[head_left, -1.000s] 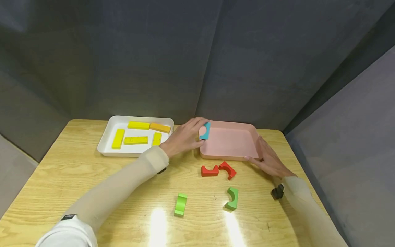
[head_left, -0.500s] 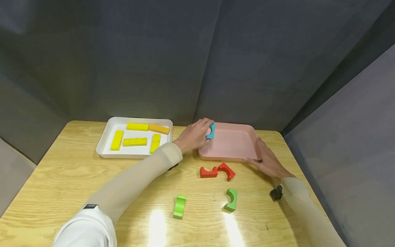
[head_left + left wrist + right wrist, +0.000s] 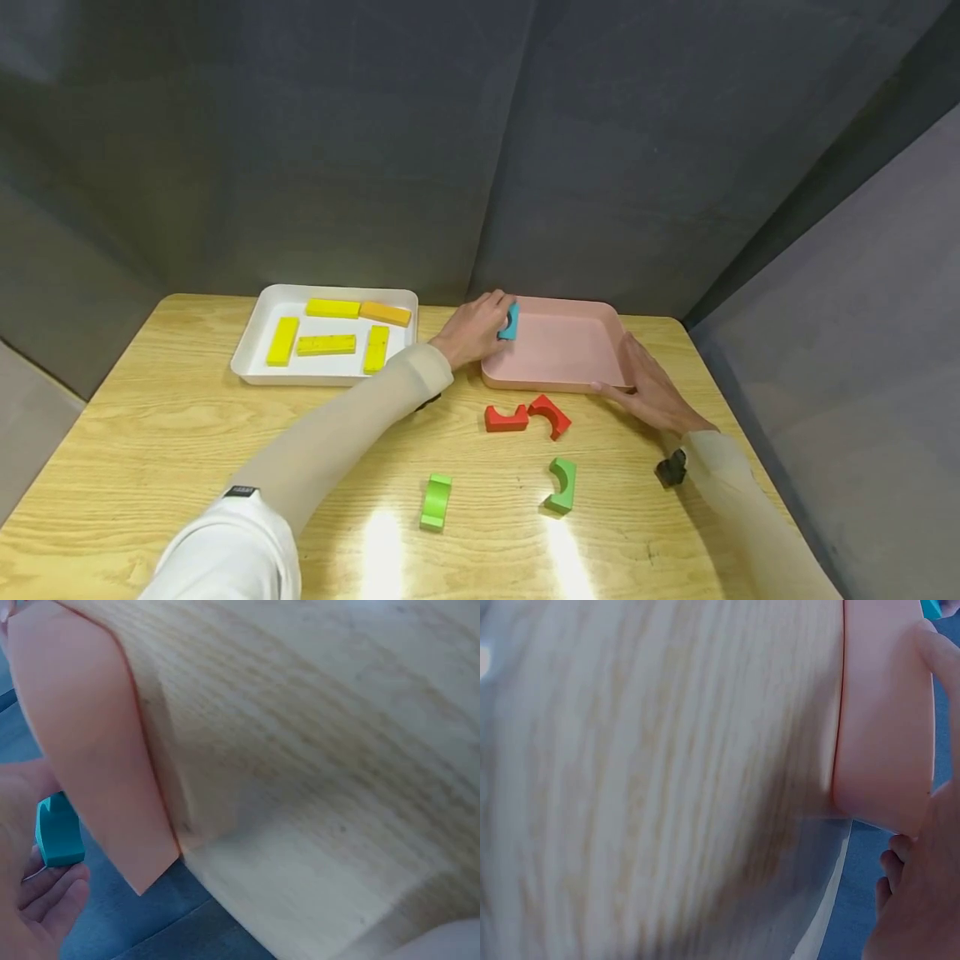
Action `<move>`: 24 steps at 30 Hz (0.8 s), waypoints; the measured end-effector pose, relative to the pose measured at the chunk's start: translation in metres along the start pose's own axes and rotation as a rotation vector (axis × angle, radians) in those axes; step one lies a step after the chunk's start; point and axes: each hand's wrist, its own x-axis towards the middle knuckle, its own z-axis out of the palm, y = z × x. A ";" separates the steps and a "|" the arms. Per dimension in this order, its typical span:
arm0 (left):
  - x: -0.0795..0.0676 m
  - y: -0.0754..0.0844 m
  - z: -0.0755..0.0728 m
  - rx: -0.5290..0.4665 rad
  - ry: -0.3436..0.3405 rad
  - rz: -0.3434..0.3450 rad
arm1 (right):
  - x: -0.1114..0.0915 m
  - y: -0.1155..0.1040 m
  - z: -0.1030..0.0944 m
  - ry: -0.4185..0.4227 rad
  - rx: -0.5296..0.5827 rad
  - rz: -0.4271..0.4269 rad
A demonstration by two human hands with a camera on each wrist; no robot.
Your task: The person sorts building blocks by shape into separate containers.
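My left hand (image 3: 475, 328) pinches a blue block with a round notch (image 3: 509, 322) between thumb and fingers, at the left end of a pink tray (image 3: 570, 387). In the left wrist view the blue block (image 3: 60, 831) sits between the fingers beyond the tray's wall (image 3: 90, 742). At the tray's right end my right hand (image 3: 654, 390) lies with fingers straight along the side and the thumb at the front rim. Two red notched blocks (image 3: 506, 419) lie just in front of the tray.
A white tray (image 3: 247, 367) on the left bears several yellow blocks (image 3: 327, 344) and an orange block (image 3: 386, 313). Nearer on the wooden table (image 3: 315, 533) are a light green notched block (image 3: 436, 502) and a darker green arch block (image 3: 562, 486). Dark panels (image 3: 337, 150) stand behind.
My left hand has moved right with the blue block, over the left end of the pink tray, then settled slightly back. My right hand stays at the tray's right end.
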 end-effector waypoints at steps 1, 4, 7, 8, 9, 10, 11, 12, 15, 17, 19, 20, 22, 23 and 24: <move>0.000 -0.001 0.002 0.003 -0.001 -0.002 | 0.000 0.000 0.000 0.000 0.001 0.002; 0.001 -0.002 0.006 0.005 -0.006 -0.006 | 0.001 0.000 0.000 -0.001 0.002 0.010; 0.002 -0.004 0.009 -0.003 -0.008 -0.011 | 0.001 0.000 0.001 -0.007 0.002 0.017; 0.002 -0.004 0.010 -0.003 -0.010 -0.014 | 0.001 0.000 0.001 -0.009 0.000 0.017; 0.003 -0.005 0.010 -0.002 -0.012 -0.016 | 0.001 0.000 0.001 -0.010 -0.001 0.016; 0.003 -0.006 0.011 -0.001 -0.015 -0.019 | 0.001 0.000 0.001 -0.010 0.000 0.014; 0.003 -0.006 0.011 0.000 -0.018 -0.022 | 0.001 0.000 0.001 -0.010 0.001 0.010; 0.003 -0.007 0.012 -0.001 -0.020 -0.024 | 0.001 0.000 0.001 -0.008 -0.001 0.006; 0.005 -0.008 0.013 -0.007 -0.025 -0.024 | 0.001 0.000 0.000 -0.003 -0.001 -0.005; 0.006 -0.008 0.013 -0.012 -0.030 -0.030 | 0.001 0.000 0.000 -0.002 -0.001 -0.008; 0.007 -0.008 0.013 -0.017 -0.037 -0.036 | 0.001 0.000 0.000 -0.002 -0.003 -0.006; 0.007 -0.008 0.013 -0.018 -0.040 -0.039 | 0.001 0.000 0.000 -0.001 -0.005 -0.005; 0.007 -0.008 0.012 -0.020 -0.048 -0.044 | 0.001 0.000 0.001 -0.001 -0.008 -0.001; 0.007 -0.008 0.012 -0.022 -0.049 -0.043 | 0.002 0.000 0.001 0.000 -0.010 -0.001; 0.007 -0.008 0.011 -0.022 -0.047 -0.040 | 0.002 0.000 0.001 0.001 -0.010 -0.001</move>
